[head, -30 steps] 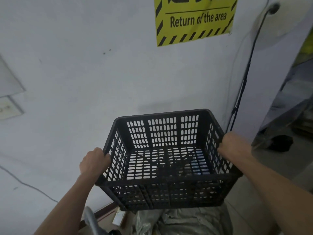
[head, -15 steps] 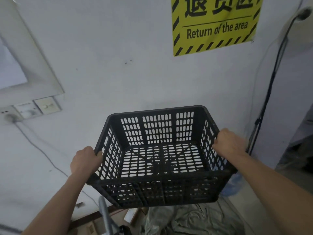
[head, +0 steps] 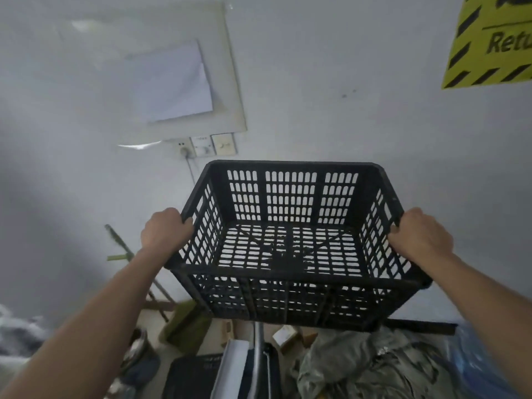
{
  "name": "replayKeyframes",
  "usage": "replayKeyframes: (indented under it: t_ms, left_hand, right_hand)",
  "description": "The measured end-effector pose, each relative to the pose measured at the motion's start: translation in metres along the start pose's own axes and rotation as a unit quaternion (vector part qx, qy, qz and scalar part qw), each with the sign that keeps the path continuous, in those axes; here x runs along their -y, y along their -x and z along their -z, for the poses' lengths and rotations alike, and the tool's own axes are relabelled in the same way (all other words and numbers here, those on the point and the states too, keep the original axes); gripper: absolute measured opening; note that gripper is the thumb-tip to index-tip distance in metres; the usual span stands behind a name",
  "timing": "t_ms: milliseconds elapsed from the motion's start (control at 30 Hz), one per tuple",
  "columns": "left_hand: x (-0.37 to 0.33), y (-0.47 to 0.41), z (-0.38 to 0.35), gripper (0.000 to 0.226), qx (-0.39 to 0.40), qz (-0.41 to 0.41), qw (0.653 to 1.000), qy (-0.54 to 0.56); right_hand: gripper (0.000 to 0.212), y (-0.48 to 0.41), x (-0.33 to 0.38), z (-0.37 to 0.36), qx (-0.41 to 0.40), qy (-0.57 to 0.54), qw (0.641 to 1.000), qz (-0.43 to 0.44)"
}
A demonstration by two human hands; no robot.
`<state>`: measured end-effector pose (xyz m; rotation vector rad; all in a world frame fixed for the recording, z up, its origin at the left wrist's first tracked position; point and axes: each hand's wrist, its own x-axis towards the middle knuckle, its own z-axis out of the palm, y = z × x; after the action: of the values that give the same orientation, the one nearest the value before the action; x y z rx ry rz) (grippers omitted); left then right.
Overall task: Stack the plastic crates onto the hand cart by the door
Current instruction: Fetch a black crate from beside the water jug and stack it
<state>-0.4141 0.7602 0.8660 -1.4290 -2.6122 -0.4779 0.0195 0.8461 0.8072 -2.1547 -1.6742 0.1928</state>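
I hold an empty black slotted plastic crate (head: 290,197) in the air in front of a white wall. My left hand (head: 165,230) grips its left rim and my right hand (head: 419,236) grips its right rim. The crate is level, open side up. Below it, a metal tube (head: 258,341) that may be a cart handle rises from the floor, with a dark flat piece (head: 193,375) beside it; I cannot tell whether this is the hand cart.
Wall sockets and switches (head: 207,145) and a white panel (head: 178,82) are on the wall at upper left. A yellow striped sign (head: 489,47) hangs at upper right. Grey crumpled sheeting (head: 374,364), cardboard boxes (head: 184,323) and leaning poles (head: 123,249) crowd the floor.
The view has swung left: the yellow sign slid to the right edge and the wall sockets and panel came into view. Both hands keep the same grip on the crate.
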Motion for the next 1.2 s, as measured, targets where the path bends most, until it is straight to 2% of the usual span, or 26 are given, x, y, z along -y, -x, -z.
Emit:
replayKeyframes:
  t_ms: [267, 467, 600, 733, 900, 1067, 1200]
  left_hand:
    - [0.116, 0.05, 0.03, 0.027, -0.008, 0.122, 0.992, -0.019]
    - [0.208, 0.092, 0.042, 0.036, -0.004, 0.18, 0.983, -0.031]
    - [0.274, 0.12, 0.05, 0.031, -0.016, 0.218, 0.976, -0.001]
    - [0.348, 0.148, 0.066, 0.033, -0.012, 0.27, 0.962, -0.033]
    - [0.435, 0.181, 0.083, 0.027, -0.014, 0.312, 0.95, -0.013]
    - [0.507, 0.21, 0.099, 0.034, -0.02, 0.358, 0.933, -0.033]
    - [0.562, 0.233, 0.109, 0.03, -0.033, 0.391, 0.919, -0.04]
  right_hand:
    - [0.025, 0.038, 0.094, -0.037, 0.044, 0.001, 0.993, 0.111]
    - [0.026, 0.09, 0.16, -0.072, 0.081, 0.003, 0.982, 0.173]
    - [0.025, 0.133, 0.214, -0.091, 0.101, 0.012, 0.972, 0.211]
    - [0.024, 0.184, 0.27, -0.113, 0.122, 0.019, 0.961, 0.249]
    - [0.021, 0.253, 0.335, -0.139, 0.142, 0.033, 0.941, 0.305]
    - [0.019, 0.312, 0.4, -0.158, 0.15, 0.043, 0.924, 0.348]
    - [0.02, 0.354, 0.447, -0.175, 0.151, 0.033, 0.912, 0.381]
